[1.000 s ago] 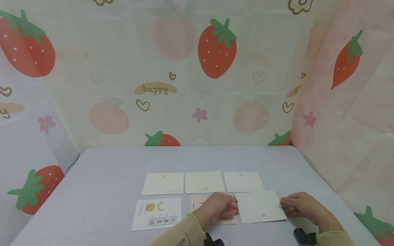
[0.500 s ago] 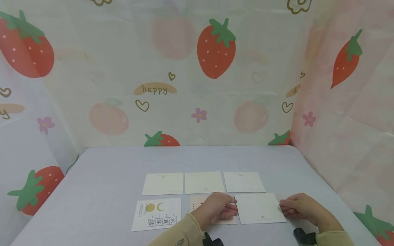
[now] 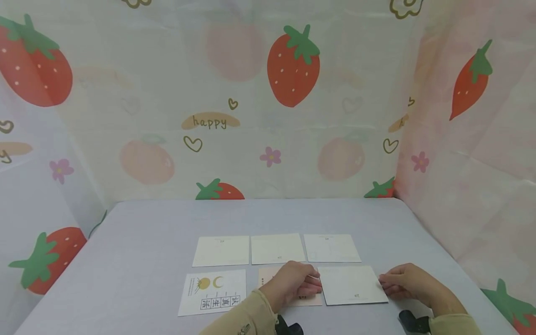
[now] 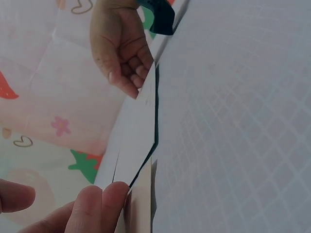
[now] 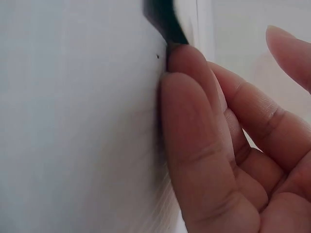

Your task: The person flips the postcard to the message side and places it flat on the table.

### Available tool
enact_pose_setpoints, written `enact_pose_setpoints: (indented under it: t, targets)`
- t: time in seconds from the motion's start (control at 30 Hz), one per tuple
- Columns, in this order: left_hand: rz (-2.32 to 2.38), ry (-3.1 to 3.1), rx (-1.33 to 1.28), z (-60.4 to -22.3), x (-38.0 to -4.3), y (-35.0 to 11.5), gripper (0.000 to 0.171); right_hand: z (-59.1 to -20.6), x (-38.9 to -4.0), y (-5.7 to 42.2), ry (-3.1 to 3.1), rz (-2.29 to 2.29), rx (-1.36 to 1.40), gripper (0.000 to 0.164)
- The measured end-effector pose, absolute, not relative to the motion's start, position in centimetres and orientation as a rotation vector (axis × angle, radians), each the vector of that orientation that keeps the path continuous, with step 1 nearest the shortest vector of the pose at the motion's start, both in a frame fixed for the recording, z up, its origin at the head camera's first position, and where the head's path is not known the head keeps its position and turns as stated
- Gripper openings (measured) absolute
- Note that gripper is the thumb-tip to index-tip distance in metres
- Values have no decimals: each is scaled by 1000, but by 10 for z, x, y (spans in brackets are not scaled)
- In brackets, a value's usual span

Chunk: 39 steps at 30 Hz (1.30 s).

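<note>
A white blank-looking card [image 3: 353,285] lies low over the table's front right, its near edge casting a thin dark shadow. At its left edge are the fingertips of my left hand [image 3: 293,284]; the left wrist view shows that thumb standing apart from the fingers. My right hand [image 3: 412,284] has its fingertips at the card's right edge, and in the right wrist view its thumb is also away from the fingers [image 5: 192,121]. Under my left hand, a peach-coloured card [image 3: 265,274] is partly hidden. Left of it lies a white card [image 3: 212,292] with sun, moon and boxed characters.
Behind, three white cards form a row: left [image 3: 221,251], middle [image 3: 278,249] and right [image 3: 331,248]. They lie on a pale table cover [image 3: 146,242]. Strawberry-printed sheeting [image 3: 251,93] encloses the table at the back and sides.
The white card between my hands has come down and slightly toward me, away from overlapping the back right card. Both hands have hardly moved.
</note>
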<state>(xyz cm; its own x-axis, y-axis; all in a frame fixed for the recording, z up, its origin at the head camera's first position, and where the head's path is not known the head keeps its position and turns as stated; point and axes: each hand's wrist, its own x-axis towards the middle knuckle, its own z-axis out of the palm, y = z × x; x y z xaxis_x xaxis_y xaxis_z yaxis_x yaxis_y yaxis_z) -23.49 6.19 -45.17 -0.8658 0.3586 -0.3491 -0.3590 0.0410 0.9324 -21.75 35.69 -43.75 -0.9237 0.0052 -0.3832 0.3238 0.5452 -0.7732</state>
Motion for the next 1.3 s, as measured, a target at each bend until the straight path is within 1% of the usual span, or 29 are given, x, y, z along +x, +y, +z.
enact_pose_setpoints:
  t: [0.33, 0.5, 0.67, 0.8, 0.97, 1.3]
  targets:
    - [1869, 1837, 5, -453, -235, 62, 24, -437, -218, 357, 2465, -1323, 223, 27]
    - [1873, 1835, 10, -453, -235, 60, 25, -435, -219, 355, 2507, -1297, 280, 26]
    - [1874, 1842, 3, -448, -235, 53, 24, -431, -222, 354, 2546, -1247, 301, 24]
    - [1860, 1867, -2, -445, -236, 44, 26, -428, -225, 351, 2547, -1271, 252, 23]
    - [1884, 1868, -6, -444, -241, 35, 30, -423, -229, 341, 2532, -1347, 203, 23]
    - [1890, 1919, -31, -441, -246, 15, 32, -417, -240, 307, 2522, -1402, 160, 21]
